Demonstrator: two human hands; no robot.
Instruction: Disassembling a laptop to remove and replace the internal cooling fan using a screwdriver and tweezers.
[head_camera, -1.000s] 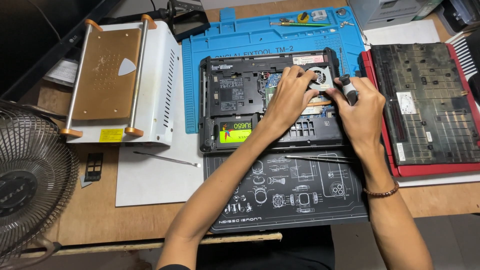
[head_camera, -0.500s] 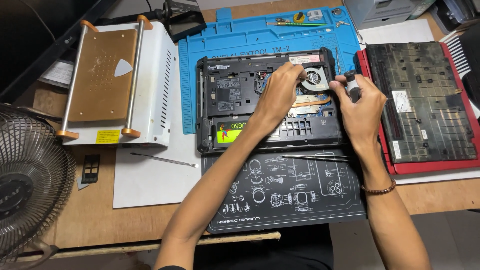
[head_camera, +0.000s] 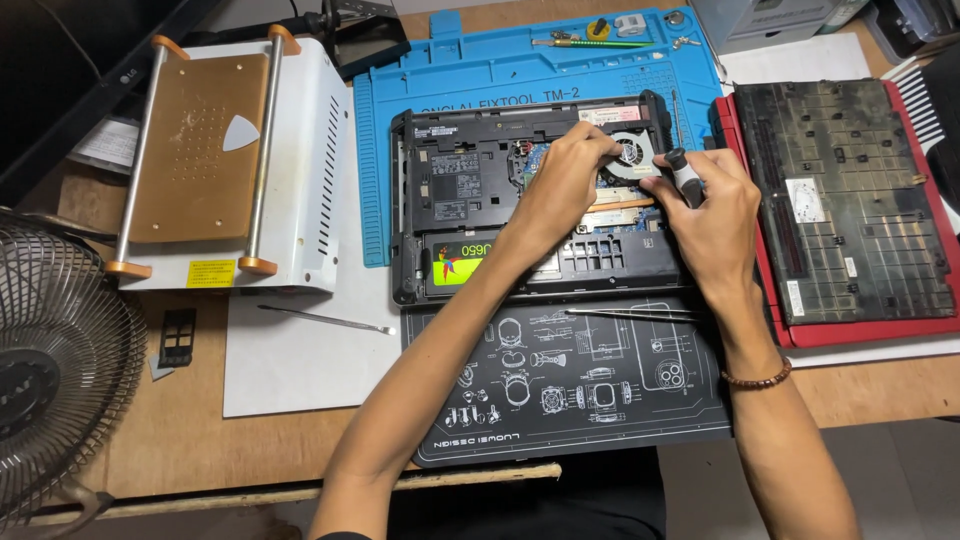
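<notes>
Opened laptop (head_camera: 530, 215) lay bottom-up on blue mat (head_camera: 480, 75), mid bench (head_camera: 150, 450). Left hand (head_camera: 565, 185) pressed down w/ curled fingers nr the fan (head_camera: 632, 152), apparently steadying the board; couldn't tell if it pinched anything. Right hand (head_camera: 715, 205) closed round a screwdriver (head_camera: 685, 175), grip upright, likely so tip sat square on a screw by the fan. Tweezers (head_camera: 630, 314) parked on black mat (head_camera: 570, 385), close to reach. Removed red-edged cover (head_camera: 850, 200) set aside to the right
</notes>
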